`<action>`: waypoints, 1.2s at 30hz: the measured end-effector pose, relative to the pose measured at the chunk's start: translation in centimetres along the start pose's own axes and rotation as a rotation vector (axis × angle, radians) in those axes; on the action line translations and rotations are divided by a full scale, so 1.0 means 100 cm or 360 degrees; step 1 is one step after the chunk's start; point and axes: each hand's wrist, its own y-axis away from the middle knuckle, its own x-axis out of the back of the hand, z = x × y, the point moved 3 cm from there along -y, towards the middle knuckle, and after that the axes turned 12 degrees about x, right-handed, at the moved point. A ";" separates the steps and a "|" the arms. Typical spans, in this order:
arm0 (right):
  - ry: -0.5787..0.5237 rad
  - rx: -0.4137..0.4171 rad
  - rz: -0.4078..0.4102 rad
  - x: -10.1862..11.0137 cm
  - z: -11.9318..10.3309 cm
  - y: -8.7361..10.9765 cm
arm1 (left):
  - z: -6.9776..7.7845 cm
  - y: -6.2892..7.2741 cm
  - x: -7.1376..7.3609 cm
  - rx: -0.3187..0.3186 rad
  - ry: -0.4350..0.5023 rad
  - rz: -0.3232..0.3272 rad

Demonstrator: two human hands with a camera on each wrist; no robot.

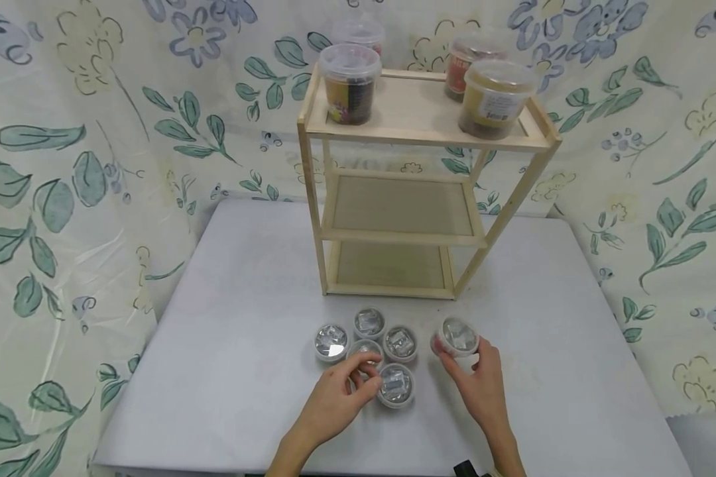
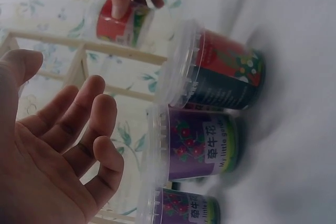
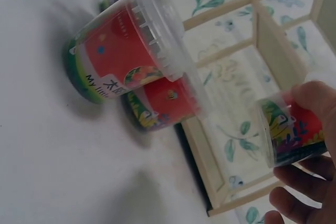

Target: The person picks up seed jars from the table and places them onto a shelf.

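Note:
My right hand (image 1: 480, 387) holds a lidded plastic cup (image 1: 458, 336) with a red label, lifted off the table to the right of the other cups. In the right wrist view, thumb and fingers grip that cup (image 3: 296, 124) by its sides. My left hand (image 1: 343, 394) hovers by the group of lidded cups, its fingers loosely bent and nothing in them. Beneath and around it stand several cups, including a front cup (image 1: 396, 385) and a left cup (image 1: 331, 342). Purple labels show on a cup (image 2: 197, 142) in the left wrist view; another cup (image 2: 228, 69) is red and green.
A three-tier wooden rack (image 1: 402, 235) stands behind the cups. Its top shelf bears cups at both ends, among them a yellow-labelled cup (image 1: 494, 99) and a yellow-and-dark cup (image 1: 350, 86). A floral curtain (image 1: 83, 218) hangs around the white table (image 1: 227, 371).

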 end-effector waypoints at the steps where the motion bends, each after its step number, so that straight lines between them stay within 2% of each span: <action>1: -0.0003 0.0016 0.0011 0.001 -0.001 0.000 | 0.000 0.000 0.000 0.0000 0.0008 0.0000; 19: -0.0016 0.0074 -0.0015 0.008 -0.025 0.005 | 0.005 -0.001 0.004 -0.0030 0.0047 0.0000; 27: -0.0025 0.0270 0.0020 0.008 -0.036 0.008 | 0.012 -0.002 0.007 -0.0069 0.0044 0.0022; 36: -0.0161 0.0423 0.0058 0.008 -0.051 0.009 | 0.016 -0.002 0.007 -0.0082 0.0008 0.0020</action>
